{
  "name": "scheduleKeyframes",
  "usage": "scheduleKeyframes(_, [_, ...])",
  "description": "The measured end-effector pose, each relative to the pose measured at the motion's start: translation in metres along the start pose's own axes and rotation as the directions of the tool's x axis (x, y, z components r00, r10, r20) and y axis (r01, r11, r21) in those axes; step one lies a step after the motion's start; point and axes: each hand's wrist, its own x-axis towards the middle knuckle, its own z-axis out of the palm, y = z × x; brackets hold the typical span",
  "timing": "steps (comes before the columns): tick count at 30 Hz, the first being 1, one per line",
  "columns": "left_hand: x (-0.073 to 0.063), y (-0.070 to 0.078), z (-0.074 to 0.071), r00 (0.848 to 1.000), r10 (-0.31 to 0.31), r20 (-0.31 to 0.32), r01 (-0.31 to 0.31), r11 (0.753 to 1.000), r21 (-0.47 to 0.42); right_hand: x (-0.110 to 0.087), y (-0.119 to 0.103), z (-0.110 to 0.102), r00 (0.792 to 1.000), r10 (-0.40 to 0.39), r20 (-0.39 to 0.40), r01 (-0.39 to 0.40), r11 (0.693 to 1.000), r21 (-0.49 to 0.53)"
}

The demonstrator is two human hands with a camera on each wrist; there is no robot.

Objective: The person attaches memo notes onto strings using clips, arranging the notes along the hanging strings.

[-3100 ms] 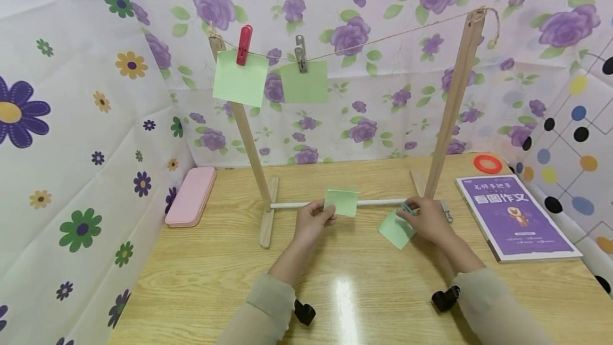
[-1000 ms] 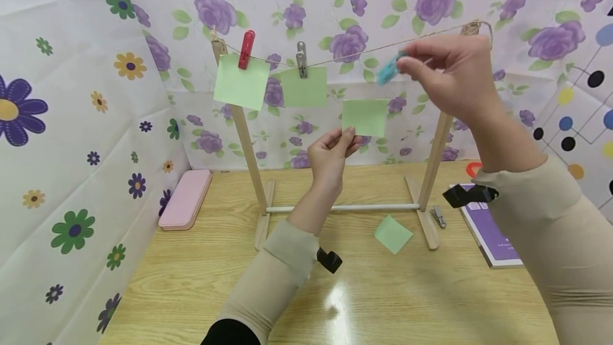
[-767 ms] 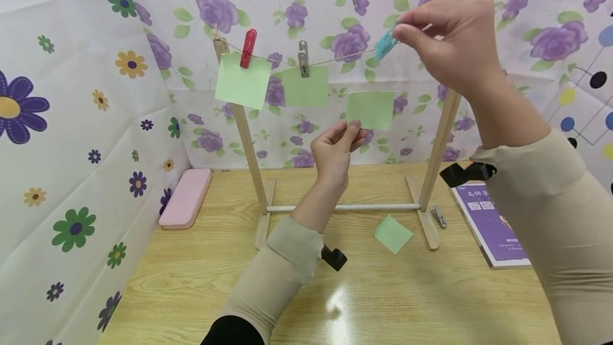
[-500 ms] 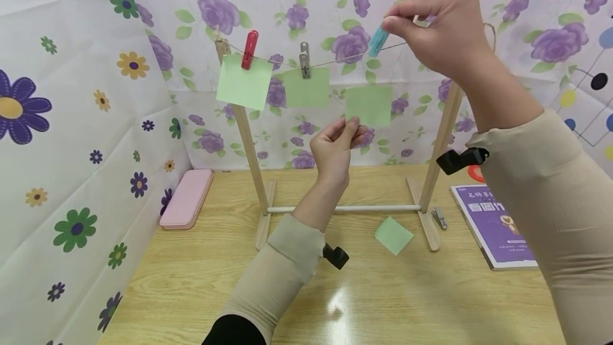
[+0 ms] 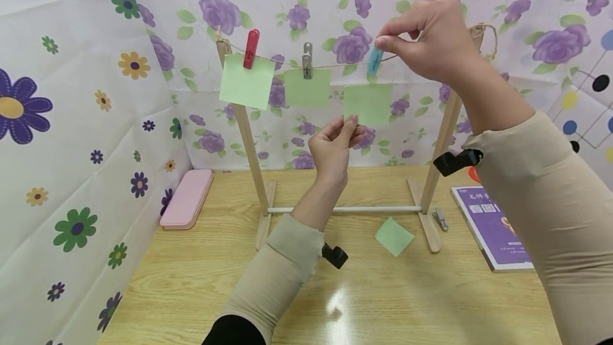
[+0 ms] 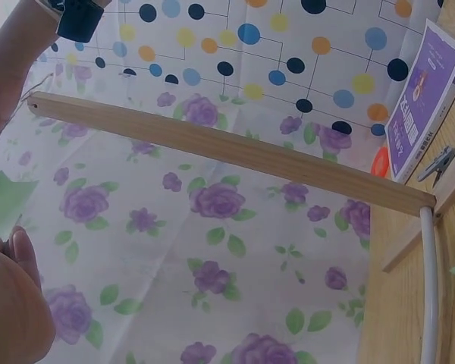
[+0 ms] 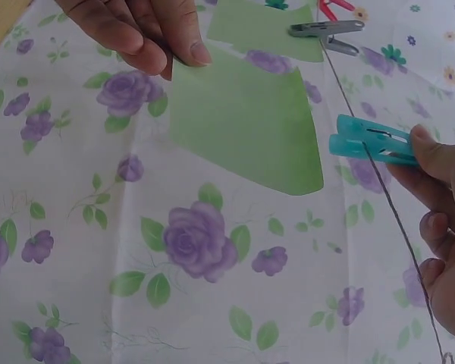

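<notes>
My left hand [image 5: 332, 150] pinches a green paper square [image 5: 369, 103] by its lower left corner, holding it upright below the twine [image 7: 398, 216]. With thumb and forefinger my right hand [image 5: 431, 44] grips the handle end of a light blue clothespin [image 5: 375, 61] at the twine. In the right wrist view the clothespin's legs lie across the twine, their tips pointing at the paper's upper edge with a small gap between. To the left, a red clothespin [image 5: 251, 49] and a grey clip [image 5: 307, 61] each hold a green paper [image 5: 246, 83] on the twine.
Wooden posts [image 5: 447, 126] carry the twine, joined low by a white rod [image 5: 373, 208]. On the table lie another green paper [image 5: 395, 236], a grey clip [image 5: 440, 220], a purple book [image 5: 493, 228], a red ring [image 5: 473, 174] and a pink case [image 5: 187, 198].
Both hands have risen from the table, bringing the paper and blue clothespin up to the twine. In the last half second the right hand has moved left and down, bringing the clothespin closer above the paper.
</notes>
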Motion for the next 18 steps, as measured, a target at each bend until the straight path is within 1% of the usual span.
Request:
scheduleKeyframes(6, [0.0025,0.0017,0.0022,0.999,0.036,0.008,-0.036,0.999,-0.006,-0.0013,0.0000,0.0008,0.999,-0.001,0.035,0.000,1.000,0.006])
scheduleKeyframes(12, [0.0047,0.0034,0.0041,1.000,0.030,0.007,-0.029,0.999,-0.031,-0.0019,0.0007,0.0005,0.999,-0.005,0.049,0.005,1.000,0.001])
scheduleKeyframes(18, [0.0031,0.0075,0.0083,1.000,0.016,0.012,-0.015,0.997,-0.075,-0.0018,0.0012,-0.0003,0.998,-0.019,0.064,0.018,1.000,0.006])
